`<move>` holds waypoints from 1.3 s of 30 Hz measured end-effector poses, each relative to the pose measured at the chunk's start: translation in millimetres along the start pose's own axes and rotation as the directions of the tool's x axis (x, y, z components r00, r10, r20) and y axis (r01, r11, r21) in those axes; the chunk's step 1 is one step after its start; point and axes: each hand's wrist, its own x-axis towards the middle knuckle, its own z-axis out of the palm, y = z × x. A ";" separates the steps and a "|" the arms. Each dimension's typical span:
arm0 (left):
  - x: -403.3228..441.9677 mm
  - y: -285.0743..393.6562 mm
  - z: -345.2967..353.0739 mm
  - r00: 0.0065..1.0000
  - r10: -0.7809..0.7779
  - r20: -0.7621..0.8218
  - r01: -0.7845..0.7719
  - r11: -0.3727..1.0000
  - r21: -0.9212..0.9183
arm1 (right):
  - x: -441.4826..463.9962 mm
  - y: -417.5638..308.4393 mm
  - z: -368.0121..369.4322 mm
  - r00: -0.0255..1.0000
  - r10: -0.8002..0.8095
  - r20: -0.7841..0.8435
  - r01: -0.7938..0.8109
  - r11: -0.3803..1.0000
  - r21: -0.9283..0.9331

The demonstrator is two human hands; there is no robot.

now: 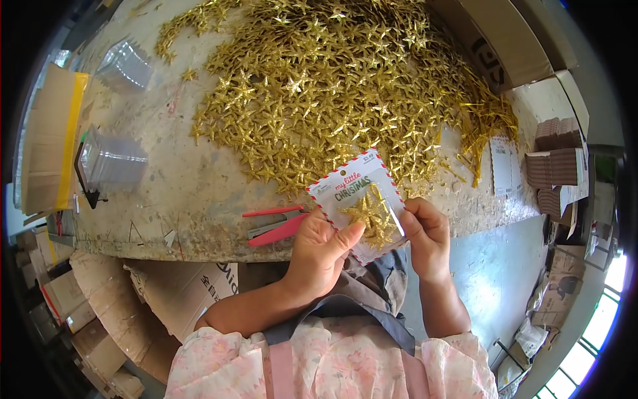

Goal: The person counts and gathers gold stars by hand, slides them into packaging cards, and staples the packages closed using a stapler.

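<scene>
A printed "my little Christmas" card [330, 191] with a red-striped border is held up at a tilt over the table's front edge. Gold glitter stars [377, 223] lie against its lower half. My left hand [320, 251] grips the card's lower left side, its thumb resting by the stars. At the right edge, my right hand [427, 234] is closed, thumb and fingers pinching the card's side; whether it also holds a clear cover there, I cannot tell. Just left of my left hand lies a pink stapler [278, 233].
A broad heap of gold stars [319, 100] covers the worktable [179, 193]. Clear plastic covers [119, 158] stand stacked at left. Right of the heap are gold strands [477, 133], more printed cards [505, 166] and card stacks [553, 169]. A cardboard box [498, 50] borders the far right.
</scene>
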 end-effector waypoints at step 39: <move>1.9 -5.5 -7.1 1.000 -0.003 0.004 0.003 0.998 0.070 | 2.2 2.2 2.3 0.999 -0.045 -0.030 0.045 0.999 -0.032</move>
